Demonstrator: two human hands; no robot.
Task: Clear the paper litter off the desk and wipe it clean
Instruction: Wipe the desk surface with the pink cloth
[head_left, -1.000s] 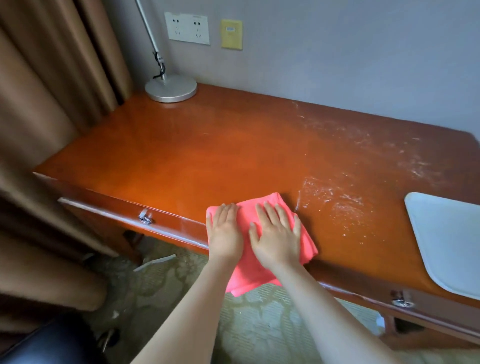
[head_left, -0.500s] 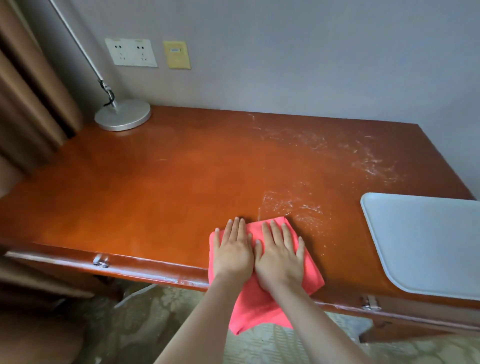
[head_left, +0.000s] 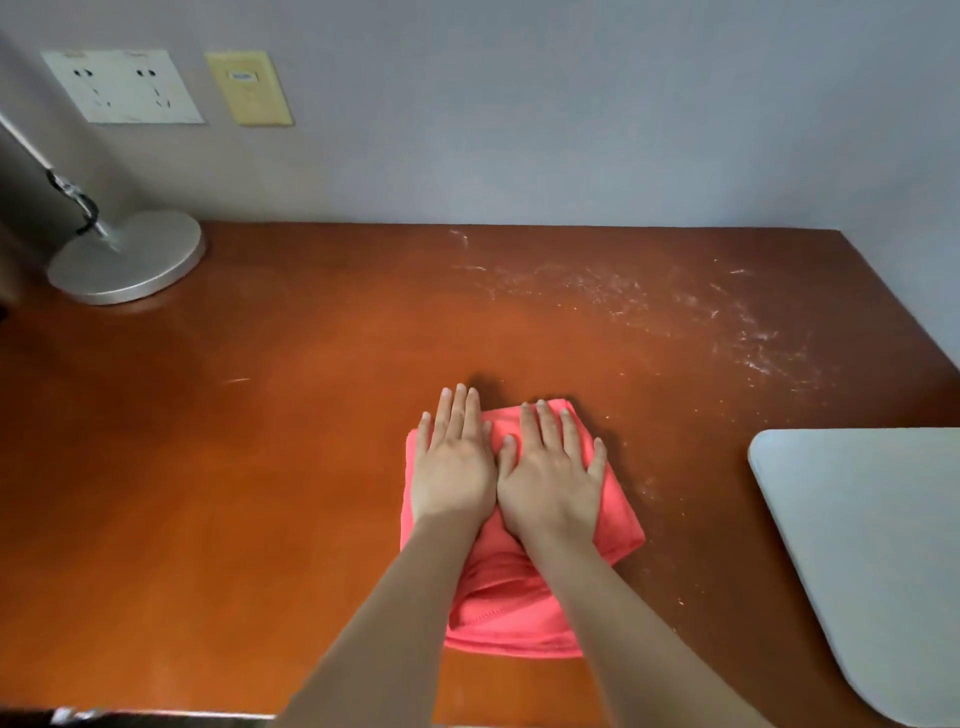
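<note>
Now pushing deeper across the desk; sliding away from the front edge, where half was hanging off a second ago, and lying wholly on the wood; meaning, at a guess, the near strip is done and the stroke is heading for the dirty far side. Still showing a broad band of whitish dusty streaks toward the back right, well apart from the hands, plus a few specks just right of the cloth; looking glossy and clean on the left half; no paper scraps showing anywhere on top, so judging the litter part finished and the wiping roughly midway. Sitting at centre, slightly right: the pink cloth, folded into a thick pad, soft and bunched with creases at its near end, a stitched hem showing along the near edge. Pressing down on it side by side, thumbs nearly touching: left hand and right hand, both flat, fingers straight and spread, gripping nothing; left fingertips reaching just past the cloth's far edge onto bare wood.
</note>
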